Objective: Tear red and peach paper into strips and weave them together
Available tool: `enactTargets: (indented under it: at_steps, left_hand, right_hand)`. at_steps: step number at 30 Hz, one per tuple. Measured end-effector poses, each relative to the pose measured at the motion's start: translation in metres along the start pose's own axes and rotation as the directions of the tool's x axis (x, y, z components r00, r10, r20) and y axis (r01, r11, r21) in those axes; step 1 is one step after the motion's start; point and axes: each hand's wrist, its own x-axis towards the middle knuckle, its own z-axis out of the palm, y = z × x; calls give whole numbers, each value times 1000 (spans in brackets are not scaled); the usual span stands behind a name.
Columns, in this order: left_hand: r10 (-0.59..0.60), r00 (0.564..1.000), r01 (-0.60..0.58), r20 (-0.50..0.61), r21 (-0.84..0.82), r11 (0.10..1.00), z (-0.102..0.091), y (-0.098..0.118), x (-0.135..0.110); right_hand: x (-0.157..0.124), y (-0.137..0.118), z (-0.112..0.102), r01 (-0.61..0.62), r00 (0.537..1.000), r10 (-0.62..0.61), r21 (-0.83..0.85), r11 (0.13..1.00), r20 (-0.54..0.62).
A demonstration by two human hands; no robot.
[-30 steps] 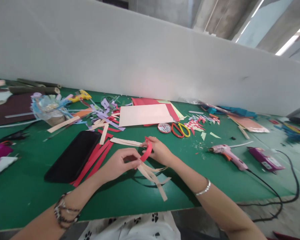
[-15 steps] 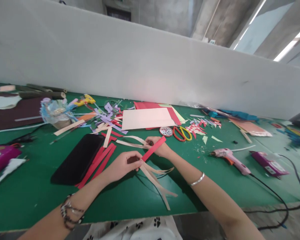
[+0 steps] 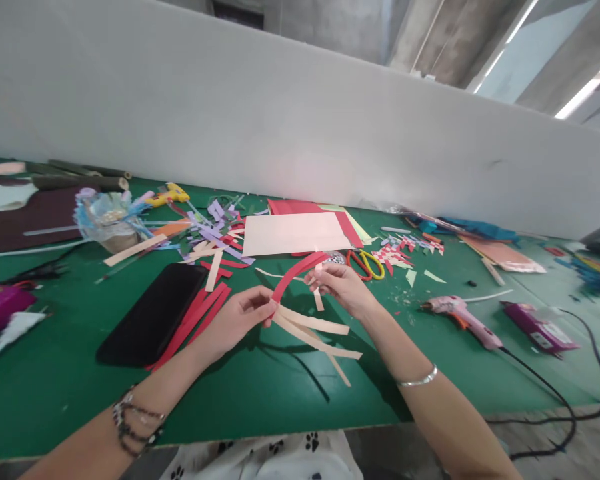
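Note:
My left hand (image 3: 247, 315) pinches a bundle of paper strips between thumb and fingers. From that pinch a red paper strip (image 3: 296, 272) arches up and to the right, while several cream paper strips (image 3: 325, 339) fan out over the green table. My right hand (image 3: 341, 285) is closed on a cream strip (image 3: 319, 299), whose end hangs below the fingers. Behind it a thin pale strip (image 3: 275, 274) points left. Beside my left forearm lie loose red strips (image 3: 200, 320) and a black phone (image 3: 153, 313).
A cream sheet (image 3: 295, 233) lies on red paper at the back. Scissors (image 3: 373, 265) sit right of it. On the right are a pink glue gun (image 3: 463, 317) with its cable and a purple box (image 3: 537, 327). A white partition (image 3: 300, 127) stands behind the table.
My right hand has moved right, away from my left hand, and now grips a cream strip. The red strip has bent into an arch, and the cream strips have lifted and spread rightward.

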Motion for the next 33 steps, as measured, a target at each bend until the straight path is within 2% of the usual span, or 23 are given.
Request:
enactTargets:
  at_steps: [3,7,13,17,21,26,29,33]
  left_hand:
    - [8,999,-9,-44,-26,1000,-2,-4,1]
    - [18,996,-21,-82,-37,999,-3,-5,2]
    - [-1,996,1,-87,8,1000,-1,3,1]
    - [-47,997,46,-64,-13,999,-2,1,1]
    - [-110,994,110,-18,-17,994,-3,-6,3]
    - [-120,992,120,-46,-5,993,-3,-6,4]
    - [-95,993,96,-67,20,995,-2,-3,4]
    - [-62,995,68,-79,85,994,-1,1,2]
  right_hand:
    - [1,-1,-3,48,996,-49,-16,999,-68]
    - [1,-5,-5,50,993,-38,117,992,-107]
    - [-2,-8,-4,38,999,-26,322,946,-42]
    - [-3,-7,-3,32,999,-29,344,938,-13]
    - [-5,-5,-2,24,999,-30,268,963,20]
    - [-7,-3,-3,59,997,-64,133,989,34]
    - [-8,-5,-5,141,989,-138,-57,988,49]
    - [-11,-14,-11,260,965,-232,-356,898,118]
